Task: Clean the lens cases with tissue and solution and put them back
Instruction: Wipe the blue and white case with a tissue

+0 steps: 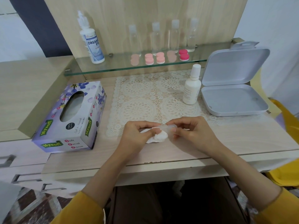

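A: Whereabouts of the lens case [167, 127]?
B: Low over the near edge of the lace mat [153, 97], between the two hands. Clear plastic, hard to make out. Pinched at its right end by the right hand [192, 132], fingers curled round it.

A: And the left hand [137, 135]?
B: Clamped on a wadded tissue [161, 136], thumb on top, pressing the wad against the left end of the case. Nearly touching the right hand, joined to it through case and tissue.

A: Long axis?
B: Roughly left to right, across the body, as far as can be told through the blur. Probably mid-wipe, not yet ready for return.

A: Which way to put back, then?
B: Most likely straight ahead and up, onto the glass shelf [116, 63] beyond the mat, beside the pink cases [160, 58] lined up there. Well apart from the hands, with the whole mat in between.

A: Nearer hand?
B: Neither by much, with that row almost dead centre. Right hand holding the case, so likely the one to carry it forward.

A: Anything in the way?
B: Small white solution bottle [191, 88], upright at the mat's right edge, just beside the open grey box [234, 101]. Worth passing left of it. Tissue box [71, 117] off to the left on the desk [242, 136], well away from that line.
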Demonstrator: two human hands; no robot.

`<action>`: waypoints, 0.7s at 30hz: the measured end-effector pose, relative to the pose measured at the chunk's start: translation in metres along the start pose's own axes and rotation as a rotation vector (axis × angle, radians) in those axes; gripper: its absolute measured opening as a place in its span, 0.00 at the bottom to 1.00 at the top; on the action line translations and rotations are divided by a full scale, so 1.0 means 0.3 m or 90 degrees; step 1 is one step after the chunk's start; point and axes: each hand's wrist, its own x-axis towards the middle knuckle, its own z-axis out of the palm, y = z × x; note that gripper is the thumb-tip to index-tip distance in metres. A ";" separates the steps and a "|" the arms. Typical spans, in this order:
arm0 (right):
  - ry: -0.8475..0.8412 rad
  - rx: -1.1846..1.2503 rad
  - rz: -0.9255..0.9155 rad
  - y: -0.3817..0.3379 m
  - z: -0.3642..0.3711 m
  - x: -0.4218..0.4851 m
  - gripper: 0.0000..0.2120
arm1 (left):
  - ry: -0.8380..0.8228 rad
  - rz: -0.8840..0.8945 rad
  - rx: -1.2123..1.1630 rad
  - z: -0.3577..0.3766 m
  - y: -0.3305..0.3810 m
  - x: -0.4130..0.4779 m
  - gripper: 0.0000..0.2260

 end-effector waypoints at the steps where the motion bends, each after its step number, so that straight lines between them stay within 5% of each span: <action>1: -0.002 -0.001 0.001 -0.001 0.000 -0.001 0.13 | -0.006 -0.001 -0.005 -0.002 0.000 -0.003 0.06; 10: -0.003 -0.020 0.006 0.005 0.018 -0.001 0.08 | 0.056 0.008 -0.005 0.022 -0.004 -0.007 0.04; 21: -0.001 -0.015 0.011 0.005 0.016 -0.001 0.10 | 0.013 0.026 -0.013 0.011 -0.013 -0.011 0.07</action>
